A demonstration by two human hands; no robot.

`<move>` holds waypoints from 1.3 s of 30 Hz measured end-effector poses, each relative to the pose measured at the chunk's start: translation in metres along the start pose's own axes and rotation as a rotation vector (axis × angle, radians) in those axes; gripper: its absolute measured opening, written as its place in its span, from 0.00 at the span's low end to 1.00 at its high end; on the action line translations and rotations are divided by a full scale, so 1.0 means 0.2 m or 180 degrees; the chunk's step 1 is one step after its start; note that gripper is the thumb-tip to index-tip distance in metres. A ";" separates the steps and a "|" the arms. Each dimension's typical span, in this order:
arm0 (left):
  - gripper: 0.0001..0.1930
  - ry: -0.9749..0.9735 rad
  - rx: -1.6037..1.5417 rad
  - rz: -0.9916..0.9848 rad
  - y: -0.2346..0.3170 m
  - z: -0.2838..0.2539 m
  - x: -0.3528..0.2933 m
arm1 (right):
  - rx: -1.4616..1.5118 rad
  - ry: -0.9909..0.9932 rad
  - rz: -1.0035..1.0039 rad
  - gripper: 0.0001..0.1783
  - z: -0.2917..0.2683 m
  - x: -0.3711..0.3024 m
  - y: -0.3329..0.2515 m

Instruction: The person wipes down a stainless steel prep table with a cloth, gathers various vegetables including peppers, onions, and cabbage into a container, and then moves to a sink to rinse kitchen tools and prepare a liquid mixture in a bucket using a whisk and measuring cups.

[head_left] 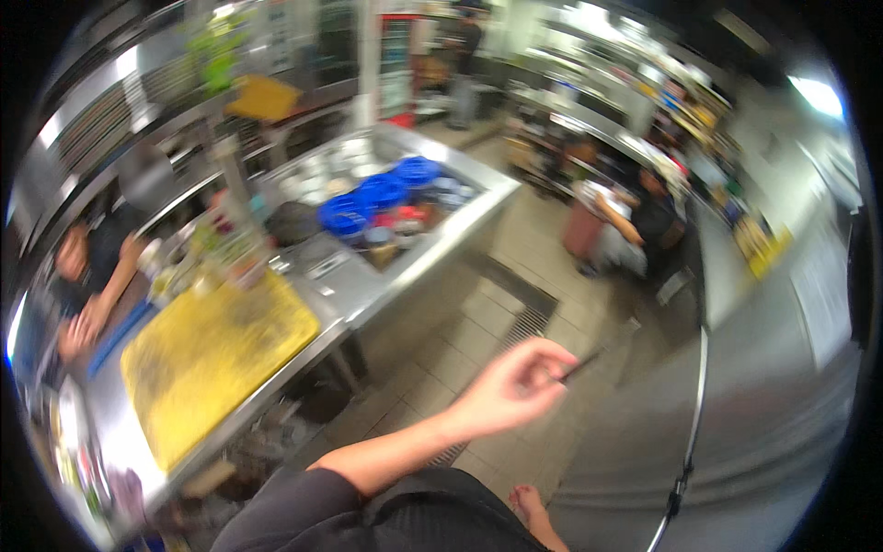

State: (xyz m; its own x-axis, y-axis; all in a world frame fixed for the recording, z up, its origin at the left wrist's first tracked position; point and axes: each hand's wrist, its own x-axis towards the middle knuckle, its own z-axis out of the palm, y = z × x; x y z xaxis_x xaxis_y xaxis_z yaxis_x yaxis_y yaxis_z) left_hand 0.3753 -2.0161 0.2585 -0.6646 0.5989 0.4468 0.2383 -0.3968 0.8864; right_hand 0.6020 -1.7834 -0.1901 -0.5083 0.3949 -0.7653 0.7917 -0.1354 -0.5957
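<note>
My left hand (510, 391) reaches out over the floor, its fingers closed round a thin, dark-handled utensil (589, 363). The utensil's far end is smeared by motion, so I cannot make out its exact kind. Lower down, close to my body, my right hand (526, 500) hangs at my side. It looks small and blurred, and its fingers do not show clearly. To the left, a stained yellow cutting board (221, 354) lies on the steel counter (115, 414), apart from both hands.
Blue baskets (382, 191) and white cups (317, 184) fill a steel basin beyond the board. One person (83, 267) leans at the counter's far left; another (644, 230) crouches by a reddish-brown bin (581, 230). A floor drain (529, 324) crosses the tiles. A steel surface (736, 414) stands at right.
</note>
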 end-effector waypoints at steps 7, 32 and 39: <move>0.14 0.0176 0.0106 -0.0307 -0.03 -0.02 0.06 | -0.1082 -0.0760 -0.0124 0.12 -0.11 0.31 -0.14; 0.11 0.0800 0.0013 -0.0145 -0.13 -0.88 0.11 | 0.1807 -0.1627 -0.3711 0.16 0.98 -1.08 -2.22; 0.10 0.0826 0.0465 -0.0503 -0.01 -1.22 -0.09 | 0.1634 -0.0933 -0.3804 0.11 1.29 -1.18 -2.36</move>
State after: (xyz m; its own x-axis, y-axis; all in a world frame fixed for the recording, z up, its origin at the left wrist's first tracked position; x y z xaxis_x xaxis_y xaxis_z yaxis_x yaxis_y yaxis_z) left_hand 0.2142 -2.1965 0.2183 -0.8551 0.4406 0.2733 0.2043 -0.1980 0.9587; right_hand 0.2612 -2.0472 0.2075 -0.9011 0.3102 0.3031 -0.3724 -0.1952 -0.9073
